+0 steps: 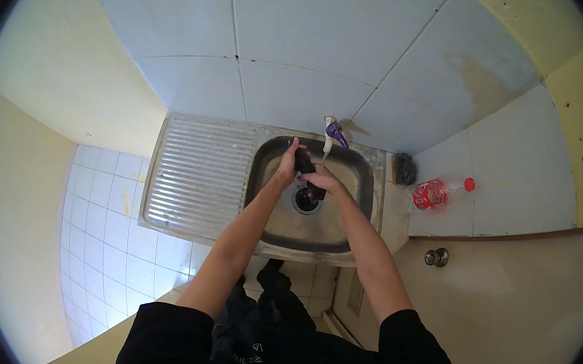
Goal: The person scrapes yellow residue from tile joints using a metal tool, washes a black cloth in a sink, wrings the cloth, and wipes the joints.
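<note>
Over the sink basin (300, 233), both of my hands are on a limp, dark piece that looks like black cloth (303, 161); its exact kind cannot be made out. My left hand (288, 161) is closed along its left side, thumb pointing up toward the wall. Lower and to the right, my right hand (324, 178) grips the piece, and its dark end hangs below the fingers over the round drain (306, 199). Just above my right hand is the spout of a white tap (329, 143) with a purple handle (339, 135). Whether water runs is too small to tell.
A ribbed metal drainboard (197, 176) joins the basin on the left. At the right rim sits a green and dark scouring sponge (403, 169). Beside it lies a clear plastic bottle (438, 194) with a red cap. A door with a round knob (436, 257) stands at lower right.
</note>
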A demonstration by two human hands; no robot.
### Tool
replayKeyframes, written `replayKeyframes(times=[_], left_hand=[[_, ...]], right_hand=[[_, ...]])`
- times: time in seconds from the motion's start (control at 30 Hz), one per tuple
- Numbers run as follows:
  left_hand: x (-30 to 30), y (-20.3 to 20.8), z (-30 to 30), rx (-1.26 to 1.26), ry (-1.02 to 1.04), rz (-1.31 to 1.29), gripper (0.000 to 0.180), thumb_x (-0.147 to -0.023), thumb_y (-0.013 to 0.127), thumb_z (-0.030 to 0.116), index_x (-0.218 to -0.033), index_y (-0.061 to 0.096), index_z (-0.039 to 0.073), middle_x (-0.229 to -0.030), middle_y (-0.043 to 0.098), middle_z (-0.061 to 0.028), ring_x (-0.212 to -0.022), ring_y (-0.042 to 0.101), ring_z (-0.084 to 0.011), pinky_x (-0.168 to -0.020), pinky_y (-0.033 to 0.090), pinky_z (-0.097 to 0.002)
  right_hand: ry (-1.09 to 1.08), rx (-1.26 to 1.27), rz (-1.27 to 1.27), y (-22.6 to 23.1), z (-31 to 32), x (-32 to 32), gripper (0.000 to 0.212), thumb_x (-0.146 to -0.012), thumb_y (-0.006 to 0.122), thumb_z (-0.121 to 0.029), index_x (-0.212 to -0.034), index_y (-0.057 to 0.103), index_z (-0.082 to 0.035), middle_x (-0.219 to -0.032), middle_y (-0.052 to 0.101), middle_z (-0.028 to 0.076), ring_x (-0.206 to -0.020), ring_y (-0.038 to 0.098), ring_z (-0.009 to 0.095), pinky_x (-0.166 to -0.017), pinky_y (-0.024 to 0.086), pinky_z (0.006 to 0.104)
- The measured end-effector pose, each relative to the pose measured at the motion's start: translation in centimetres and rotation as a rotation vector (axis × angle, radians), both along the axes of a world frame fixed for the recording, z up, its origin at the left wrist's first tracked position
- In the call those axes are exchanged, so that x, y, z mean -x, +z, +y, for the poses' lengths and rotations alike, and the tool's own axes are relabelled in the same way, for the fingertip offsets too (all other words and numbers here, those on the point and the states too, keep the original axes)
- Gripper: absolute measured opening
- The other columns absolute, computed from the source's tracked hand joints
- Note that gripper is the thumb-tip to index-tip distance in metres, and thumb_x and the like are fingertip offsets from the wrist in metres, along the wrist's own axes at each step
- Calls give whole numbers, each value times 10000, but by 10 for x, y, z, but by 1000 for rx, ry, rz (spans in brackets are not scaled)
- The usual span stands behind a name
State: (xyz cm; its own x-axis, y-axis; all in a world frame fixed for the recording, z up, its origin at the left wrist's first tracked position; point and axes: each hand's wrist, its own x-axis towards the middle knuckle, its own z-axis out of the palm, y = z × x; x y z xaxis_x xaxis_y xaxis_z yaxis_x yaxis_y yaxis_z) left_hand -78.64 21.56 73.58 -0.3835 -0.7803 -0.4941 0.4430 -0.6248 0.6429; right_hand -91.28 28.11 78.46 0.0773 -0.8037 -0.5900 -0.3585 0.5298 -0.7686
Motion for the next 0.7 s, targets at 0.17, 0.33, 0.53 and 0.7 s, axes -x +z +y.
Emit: replayKeyframes(times=[0.17,0.33,0.53,0.7], left_hand=[[-13,15,8,27,-430,-72,715,-898,520,603,-1356,408,66,-1297,465,-104,-1227,433,-236,-1047,357,-421],[-26,10,39,105,-593,22,700,-926,481,580,-1410,374,85,-1365,444,-106,-1271,422,-273,-1071,334,-439],[-36,3,70,-37,-598,70,589,-959,525,431,-1409,359,88,-1243,508,-86,-1153,506,-238,-988,413,-397],[-37,-3,83,-13,-557,13,507,-927,636,281,-1339,425,73,-1108,574,-46,-993,584,-173,-866,489,-324]], right_hand=[[-213,127,-223,2,11,23,340,-778,701,-177,-1073,603,-40,-897,616,46,-800,604,159,-717,492,308],[-621,69,-760,7,29,20,312,-875,642,-205,-1153,606,-69,-894,611,20,-815,597,156,-756,482,317],[-690,173,-814,-12,47,21,253,-897,629,-203,-1123,609,-91,-940,624,24,-860,617,168,-768,480,321],[-765,275,-829,-33,49,24,286,-871,653,-120,-1141,572,-68,-1007,623,47,-929,611,205,-819,481,369]])
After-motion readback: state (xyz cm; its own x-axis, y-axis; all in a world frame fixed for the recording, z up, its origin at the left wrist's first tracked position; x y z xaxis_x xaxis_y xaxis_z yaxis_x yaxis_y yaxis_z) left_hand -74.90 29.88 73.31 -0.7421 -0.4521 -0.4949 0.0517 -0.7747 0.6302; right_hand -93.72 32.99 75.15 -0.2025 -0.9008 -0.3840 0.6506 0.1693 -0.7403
